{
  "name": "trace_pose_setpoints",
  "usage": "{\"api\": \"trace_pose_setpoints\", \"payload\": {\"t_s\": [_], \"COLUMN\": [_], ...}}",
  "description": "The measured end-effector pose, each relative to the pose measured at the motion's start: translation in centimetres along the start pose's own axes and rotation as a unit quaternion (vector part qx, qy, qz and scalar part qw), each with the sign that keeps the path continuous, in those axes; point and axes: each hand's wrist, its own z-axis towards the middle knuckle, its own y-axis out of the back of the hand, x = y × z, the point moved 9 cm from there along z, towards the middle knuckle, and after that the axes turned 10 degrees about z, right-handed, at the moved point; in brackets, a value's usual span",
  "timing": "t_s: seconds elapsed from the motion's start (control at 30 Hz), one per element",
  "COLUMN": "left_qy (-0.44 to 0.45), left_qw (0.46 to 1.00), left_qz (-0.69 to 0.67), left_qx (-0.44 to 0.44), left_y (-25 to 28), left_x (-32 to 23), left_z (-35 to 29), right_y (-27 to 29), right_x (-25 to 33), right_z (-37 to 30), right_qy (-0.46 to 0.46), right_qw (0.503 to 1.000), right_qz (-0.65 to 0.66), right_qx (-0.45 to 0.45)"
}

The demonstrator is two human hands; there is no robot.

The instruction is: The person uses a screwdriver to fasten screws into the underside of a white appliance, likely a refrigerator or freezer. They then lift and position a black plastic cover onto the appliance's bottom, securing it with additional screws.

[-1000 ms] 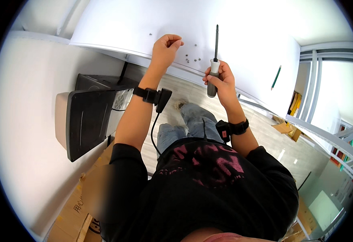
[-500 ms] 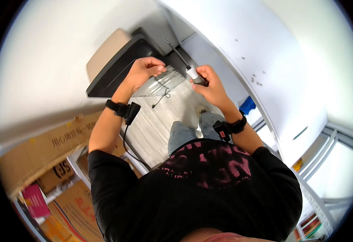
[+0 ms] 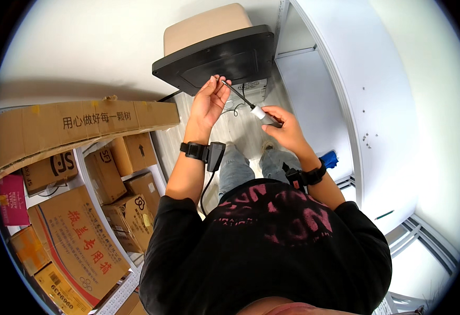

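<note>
Hands on a screwdriver above a black chair

Brown cardboard boxes [image 3: 77, 231] fill the shelves at left. The left hand [image 3: 208, 103] pinches the tip of the slim black-shafted, white-handled screwdriver [image 3: 244, 100]; the right hand [image 3: 285, 127] grips its handle, before the black plastic chair [image 3: 214, 58] and white cabinet [image 3: 356, 94].

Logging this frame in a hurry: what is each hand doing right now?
Left hand: fingertips pinched on the tip of the screwdriver.
Right hand: closed around the screwdriver's white handle.
</note>
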Motion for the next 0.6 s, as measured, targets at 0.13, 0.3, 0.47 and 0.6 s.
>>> {"api": "trace_pose_setpoints", "payload": {"t_s": [0.13, 0.3, 0.47, 0.6], "left_qy": [0.002, 0.01, 0.027, 0.048], "left_qw": [1.0, 0.999, 0.997, 0.994], "left_qz": [-0.01, 0.032, 0.079, 0.099], "left_qx": [-0.014, -0.004, -0.005, 0.021], "left_y": [2.3, 4.1, 4.8, 5.1], "left_x": [-0.8, -2.3, -4.0, -4.0], "left_z": [0.3, 0.9, 0.7, 0.8], "right_y": [-1.7, -3.6, -5.6, -7.0], "right_x": [0.0, -0.2, 2.0, 3.9], "right_z": [1.1, 1.5, 1.3, 0.7], "right_qy": [0.003, -0.034, -0.012, 0.031], "right_qw": [1.0, 0.996, 0.982, 0.959], "right_qz": [-0.008, -0.065, -0.167, -0.259], "right_qx": [-0.014, -0.048, -0.084, -0.114]}}
